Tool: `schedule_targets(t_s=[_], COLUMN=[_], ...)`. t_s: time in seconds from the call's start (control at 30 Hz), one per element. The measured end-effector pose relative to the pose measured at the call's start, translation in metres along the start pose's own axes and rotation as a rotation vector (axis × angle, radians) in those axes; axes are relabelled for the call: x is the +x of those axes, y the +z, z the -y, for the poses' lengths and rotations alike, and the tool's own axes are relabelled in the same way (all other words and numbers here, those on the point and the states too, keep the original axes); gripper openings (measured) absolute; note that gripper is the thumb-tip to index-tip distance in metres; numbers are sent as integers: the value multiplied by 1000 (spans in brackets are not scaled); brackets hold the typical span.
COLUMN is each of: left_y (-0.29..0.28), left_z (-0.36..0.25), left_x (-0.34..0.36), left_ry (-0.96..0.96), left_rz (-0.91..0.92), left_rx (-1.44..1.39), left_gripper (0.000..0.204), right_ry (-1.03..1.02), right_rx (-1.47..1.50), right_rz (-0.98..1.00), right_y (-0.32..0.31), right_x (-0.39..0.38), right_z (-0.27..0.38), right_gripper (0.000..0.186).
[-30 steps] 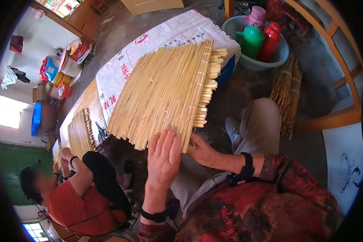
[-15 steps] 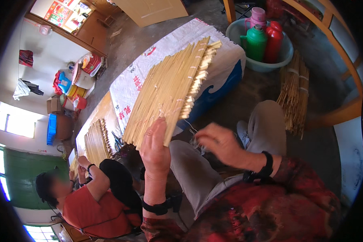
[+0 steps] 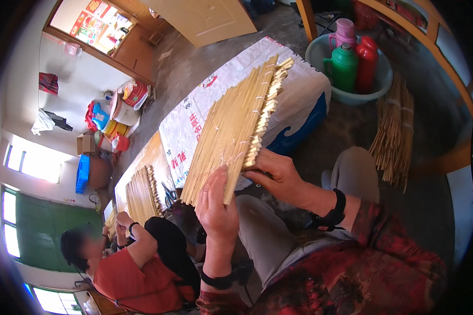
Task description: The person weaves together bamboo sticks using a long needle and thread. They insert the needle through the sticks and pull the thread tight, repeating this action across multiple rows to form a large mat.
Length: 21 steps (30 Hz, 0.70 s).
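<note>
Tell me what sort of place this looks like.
Probably a room in a home, used for handwork. Flasks stand in a basin on the floor, while a mat of sticks over a covered table, with scissors nearby, suggests craft work.

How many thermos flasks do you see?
3: green thermos in front, pink thermos behind it, red thermos on the right, all inside the basin. Others could be hidden.

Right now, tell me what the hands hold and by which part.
The left hand grips the mat of tied yellow sticks by its near edge. The right hand is at the right edge; its grip is hidden.
</note>
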<state>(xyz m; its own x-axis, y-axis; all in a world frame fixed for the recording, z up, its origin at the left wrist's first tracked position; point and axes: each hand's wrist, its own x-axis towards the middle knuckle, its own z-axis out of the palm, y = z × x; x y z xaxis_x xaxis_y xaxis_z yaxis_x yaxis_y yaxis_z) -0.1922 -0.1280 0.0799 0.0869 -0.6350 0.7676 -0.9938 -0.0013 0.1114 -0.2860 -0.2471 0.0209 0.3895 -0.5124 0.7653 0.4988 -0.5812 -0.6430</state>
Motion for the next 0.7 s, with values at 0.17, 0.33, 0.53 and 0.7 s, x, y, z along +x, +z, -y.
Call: schedule_targets(t_s=[0.17, 0.33, 0.53, 0.7], left_y=[1, 5, 7, -5], left_z=[5, 12, 16, 25], left_x=[-20, -34, -20, -24], left_ry=[26, 71, -41, -41], left_rz=[20, -194, -501, -434], left_rx=[-24, 230, 80, 67], left_gripper=[36, 60, 42, 35], right_ry=[26, -22, -172, -224], right_rx=[23, 89, -16, -127], right_rz=[34, 58, 123, 160], right_y=[-2, 8, 21, 26], right_x=[-11, -8, 19, 24], right_z=[-8, -4, 12, 17], right_gripper=[21, 20, 21, 18])
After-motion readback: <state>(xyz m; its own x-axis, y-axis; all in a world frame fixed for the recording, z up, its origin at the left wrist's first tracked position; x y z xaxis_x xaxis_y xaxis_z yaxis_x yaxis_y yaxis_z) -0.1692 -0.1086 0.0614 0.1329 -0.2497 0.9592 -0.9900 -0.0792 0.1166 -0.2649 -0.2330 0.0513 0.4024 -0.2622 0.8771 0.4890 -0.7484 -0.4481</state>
